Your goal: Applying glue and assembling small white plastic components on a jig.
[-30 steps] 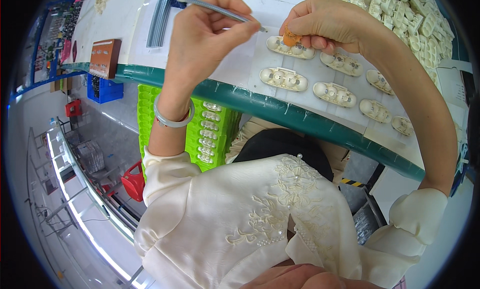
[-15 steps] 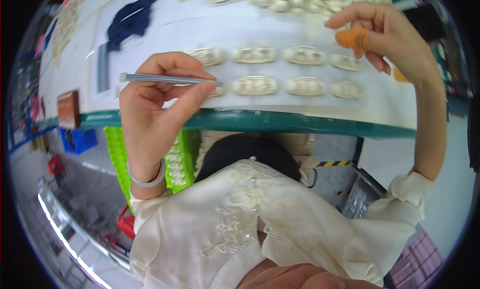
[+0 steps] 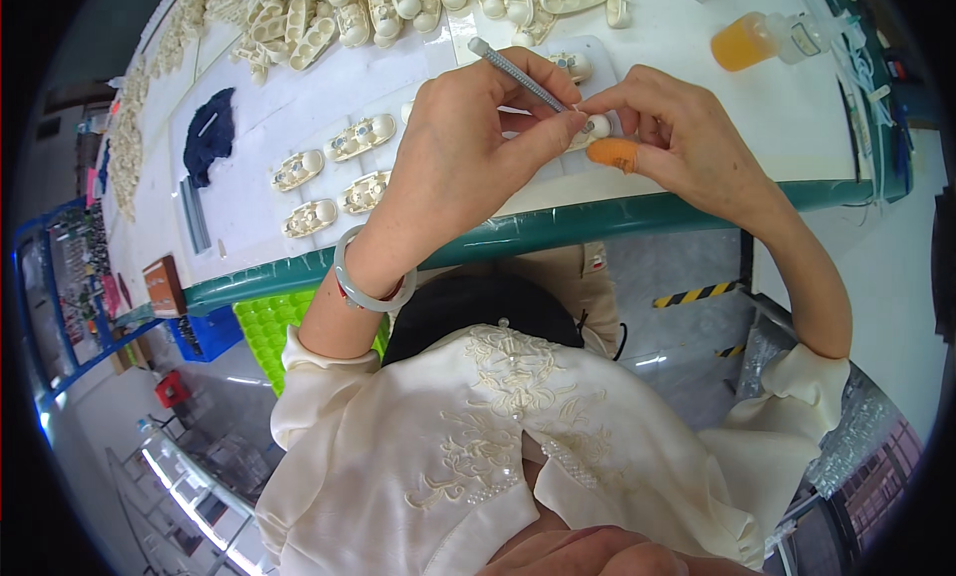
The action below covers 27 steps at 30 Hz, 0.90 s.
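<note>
My left hand (image 3: 478, 143) is closed around a slim grey ribbed pen-like tool (image 3: 518, 73), its tip pointing down to the right. The tip meets my right index fingertip above a cream moulded part (image 3: 595, 130) with rounded ends. My right hand (image 3: 682, 143) wears an orange cover on its thumb; index finger and thumb lie against opposite sides of that part. Whether a tiny piece sits at the tool's tip is too small to tell. More such parts (image 3: 360, 138) lie in two rows on a white sheet, some hidden behind my left hand.
Piles of cream parts (image 3: 383, 8) cover the far side of the table. A bottle of orange liquid (image 3: 745, 42) lies at the far right. At left are a dark blue cloth (image 3: 209, 138), a grey strip (image 3: 195, 216) and a brown block (image 3: 164, 285). A green edge (image 3: 518, 228) runs along the front.
My view has shifted right. My left hand has carried the tool to the right end of the rows. My right hand, empty before, has come down to the part, and both hands now meet there.
</note>
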Each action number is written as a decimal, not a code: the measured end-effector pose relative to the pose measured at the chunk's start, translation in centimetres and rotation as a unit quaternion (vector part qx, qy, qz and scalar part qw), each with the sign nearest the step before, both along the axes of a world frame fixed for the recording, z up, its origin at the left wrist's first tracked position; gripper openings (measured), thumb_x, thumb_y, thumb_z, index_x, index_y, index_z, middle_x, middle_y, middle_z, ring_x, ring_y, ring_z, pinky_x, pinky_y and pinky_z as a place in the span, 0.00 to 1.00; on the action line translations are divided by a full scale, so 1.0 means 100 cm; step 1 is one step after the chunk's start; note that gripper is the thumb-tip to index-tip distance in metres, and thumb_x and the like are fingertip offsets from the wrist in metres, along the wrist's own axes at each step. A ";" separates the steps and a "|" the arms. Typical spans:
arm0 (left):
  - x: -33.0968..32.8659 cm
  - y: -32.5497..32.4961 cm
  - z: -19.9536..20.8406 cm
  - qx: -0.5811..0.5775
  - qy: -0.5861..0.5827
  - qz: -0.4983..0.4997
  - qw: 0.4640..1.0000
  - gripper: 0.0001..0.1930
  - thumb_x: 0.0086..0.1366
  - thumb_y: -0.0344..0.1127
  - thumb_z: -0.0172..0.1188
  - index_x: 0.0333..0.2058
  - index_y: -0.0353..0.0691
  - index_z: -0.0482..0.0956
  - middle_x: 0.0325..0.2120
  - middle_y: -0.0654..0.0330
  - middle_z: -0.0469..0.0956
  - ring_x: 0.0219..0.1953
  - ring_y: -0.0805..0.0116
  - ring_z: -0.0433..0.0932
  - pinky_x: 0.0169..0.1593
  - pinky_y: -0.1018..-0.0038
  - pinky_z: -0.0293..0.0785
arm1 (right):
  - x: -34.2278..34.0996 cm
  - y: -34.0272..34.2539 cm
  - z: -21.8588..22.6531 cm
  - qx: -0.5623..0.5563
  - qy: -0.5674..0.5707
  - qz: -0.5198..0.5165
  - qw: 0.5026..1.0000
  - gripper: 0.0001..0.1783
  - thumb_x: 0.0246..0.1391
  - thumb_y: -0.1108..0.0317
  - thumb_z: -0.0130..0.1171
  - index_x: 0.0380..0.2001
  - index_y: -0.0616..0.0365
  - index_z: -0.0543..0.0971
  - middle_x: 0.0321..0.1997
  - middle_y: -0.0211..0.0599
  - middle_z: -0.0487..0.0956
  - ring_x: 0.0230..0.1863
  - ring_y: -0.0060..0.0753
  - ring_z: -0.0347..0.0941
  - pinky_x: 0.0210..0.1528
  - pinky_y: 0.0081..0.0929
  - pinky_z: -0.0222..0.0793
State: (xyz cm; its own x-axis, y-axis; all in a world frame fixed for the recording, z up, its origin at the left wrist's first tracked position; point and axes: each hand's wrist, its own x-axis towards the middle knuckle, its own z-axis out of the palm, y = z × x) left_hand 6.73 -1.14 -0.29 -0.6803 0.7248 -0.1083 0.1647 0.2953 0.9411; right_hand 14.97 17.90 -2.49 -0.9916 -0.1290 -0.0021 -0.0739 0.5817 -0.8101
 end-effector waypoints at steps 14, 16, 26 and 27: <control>-0.009 -0.019 0.002 0.091 0.011 0.051 0.994 0.08 0.56 0.24 0.62 0.35 0.29 0.75 0.25 0.61 0.77 0.27 0.84 0.74 0.30 0.91 0.69 | -0.010 -0.013 -0.019 0.053 0.206 0.041 0.976 0.16 0.36 0.77 0.61 0.34 0.62 0.77 0.33 0.35 0.70 0.39 0.37 0.66 0.44 0.31 0.63; -0.009 -0.021 0.004 0.084 0.010 0.052 0.995 0.08 0.56 0.24 0.62 0.35 0.29 0.75 0.25 0.61 0.77 0.27 0.84 0.74 0.30 0.91 0.68 | -0.009 -0.013 -0.019 0.062 0.220 0.031 0.973 0.15 0.36 0.80 0.58 0.34 0.62 0.77 0.33 0.34 0.70 0.39 0.36 0.66 0.44 0.31 0.63; -0.006 -0.021 0.011 0.047 0.005 0.052 0.998 0.09 0.55 0.21 0.62 0.35 0.28 0.75 0.33 0.58 0.76 0.33 0.77 0.76 0.36 0.84 0.72 | -0.003 -0.013 -0.022 0.065 0.212 0.014 0.975 0.18 0.33 0.82 0.59 0.35 0.60 0.77 0.32 0.33 0.69 0.38 0.34 0.65 0.44 0.30 0.63; -0.006 -0.021 0.009 0.047 0.000 0.044 0.998 0.09 0.55 0.21 0.62 0.35 0.28 0.75 0.32 0.59 0.76 0.32 0.78 0.76 0.36 0.85 0.72 | -0.003 -0.013 -0.022 0.070 0.210 0.013 0.975 0.19 0.34 0.80 0.60 0.36 0.59 0.78 0.33 0.32 0.69 0.38 0.34 0.65 0.44 0.29 0.63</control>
State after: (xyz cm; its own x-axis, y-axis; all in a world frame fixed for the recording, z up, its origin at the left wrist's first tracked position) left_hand 6.17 -3.21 0.61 -0.7415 0.6696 -0.0430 0.1425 0.2198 0.9651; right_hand 14.72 16.58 -4.68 -0.9056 -0.1809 0.3836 -0.3972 0.6786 -0.6179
